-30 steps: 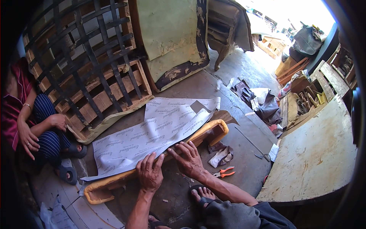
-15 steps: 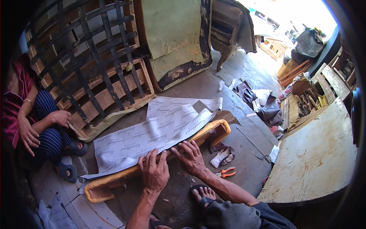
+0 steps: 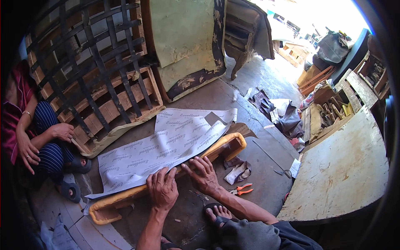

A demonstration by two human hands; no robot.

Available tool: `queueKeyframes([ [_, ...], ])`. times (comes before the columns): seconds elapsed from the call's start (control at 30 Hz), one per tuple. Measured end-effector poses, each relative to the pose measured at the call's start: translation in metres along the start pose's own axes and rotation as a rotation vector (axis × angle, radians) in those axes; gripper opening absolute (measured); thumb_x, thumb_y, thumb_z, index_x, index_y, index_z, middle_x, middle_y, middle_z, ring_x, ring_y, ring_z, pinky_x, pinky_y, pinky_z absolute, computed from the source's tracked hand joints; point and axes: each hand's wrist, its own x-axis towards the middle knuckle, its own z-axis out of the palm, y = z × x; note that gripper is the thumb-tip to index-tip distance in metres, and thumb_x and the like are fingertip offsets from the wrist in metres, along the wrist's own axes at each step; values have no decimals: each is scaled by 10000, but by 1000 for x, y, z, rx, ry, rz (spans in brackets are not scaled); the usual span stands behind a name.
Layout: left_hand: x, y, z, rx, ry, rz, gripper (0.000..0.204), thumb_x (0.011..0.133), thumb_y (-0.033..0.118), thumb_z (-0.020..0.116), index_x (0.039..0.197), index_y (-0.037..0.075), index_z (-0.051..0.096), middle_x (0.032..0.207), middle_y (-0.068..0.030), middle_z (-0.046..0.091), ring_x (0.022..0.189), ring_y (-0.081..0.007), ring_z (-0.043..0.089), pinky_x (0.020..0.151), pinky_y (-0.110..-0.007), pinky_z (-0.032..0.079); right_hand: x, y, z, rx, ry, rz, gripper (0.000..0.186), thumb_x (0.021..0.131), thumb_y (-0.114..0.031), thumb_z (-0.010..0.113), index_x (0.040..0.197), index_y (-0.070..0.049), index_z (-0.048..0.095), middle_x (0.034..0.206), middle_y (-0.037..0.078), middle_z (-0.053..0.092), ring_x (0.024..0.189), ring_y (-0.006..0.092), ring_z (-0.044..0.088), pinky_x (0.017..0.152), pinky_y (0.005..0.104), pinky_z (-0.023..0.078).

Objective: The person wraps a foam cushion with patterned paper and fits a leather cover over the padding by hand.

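A white sheet of upholstery material (image 3: 166,141), printed with grey lettering, is draped over a long wooden frame piece whose rim is padded in orange-yellow (image 3: 102,206). Along the near edge, my left hand (image 3: 162,189) grips the sheet against the padded rim, its fingers bent over the top. Just to the right, my right hand (image 3: 204,177) grips the same edge, fingers curled onto the sheet. Both thumbs are mostly hidden. Orange-handled pliers (image 3: 241,189) lie on the floor beyond my right forearm, next to a crumpled scrap (image 3: 238,171).
A person (image 3: 31,133) sits at the left beside a wooden frame with black woven webbing (image 3: 96,62). A worn upholstered panel (image 3: 185,46) stands behind. Scissors (image 3: 286,172) lie to the right, near a large pale board (image 3: 337,166). Dark scraps (image 3: 287,118) lie farther off.
The whole view has shifted slightly, so everything sits a little farther left. Both hands stay on the sheet's near edge, with only small finger movements.
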Motion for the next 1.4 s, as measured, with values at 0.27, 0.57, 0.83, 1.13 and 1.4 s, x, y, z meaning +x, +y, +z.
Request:
queueKeyframes([
  [0.27, -1, 1, 1, 8, 1, 10, 401, 836, 51, 691, 1231, 118, 681, 1190, -78, 650, 1104, -277, 616, 1020, -464, 405, -1, 0, -2, 2, -15, 6, 703, 801, -109, 679, 1479, -250, 555, 1428, 66, 503, 1410, 260, 445, 1227, 477, 299],
  [0.57, -3, 0, 2, 14, -3, 19, 410, 835, 48, 688, 1239, 114, 674, 1202, -84, 645, 1106, -280, 615, 1019, -467, 404, -1, -2, -3, 5, 1, -1, 656, 782, -81, 703, 1413, -238, 621, 1398, 88, 514, 1376, 287, 472, 1205, 505, 326],
  [0.83, -3, -1, 2, 17, -3, 26, 414, 834, 49, 687, 1242, 114, 672, 1212, -89, 644, 1117, -285, 615, 1019, -471, 406, -1, -1, -3, 5, -8, 4, 666, 770, -77, 694, 1413, -236, 624, 1398, 92, 515, 1377, 290, 470, 1209, 504, 322],
  [1.13, -4, 0, 2, 23, -5, 28, 435, 819, 39, 696, 1245, 124, 674, 1221, -86, 641, 1131, -280, 613, 1023, -470, 406, -1, 0, -2, 12, -1, -5, 691, 748, -71, 687, 1418, -225, 619, 1401, 97, 510, 1381, 297, 465, 1215, 508, 314],
  [1.4, -5, -1, 2, 23, -1, 28, 422, 826, 42, 692, 1240, 126, 679, 1227, -86, 641, 1137, -279, 613, 1031, -469, 406, -1, -1, -3, 42, -19, 7, 718, 743, -76, 695, 1438, -225, 597, 1409, 99, 502, 1392, 302, 452, 1223, 510, 299],
])
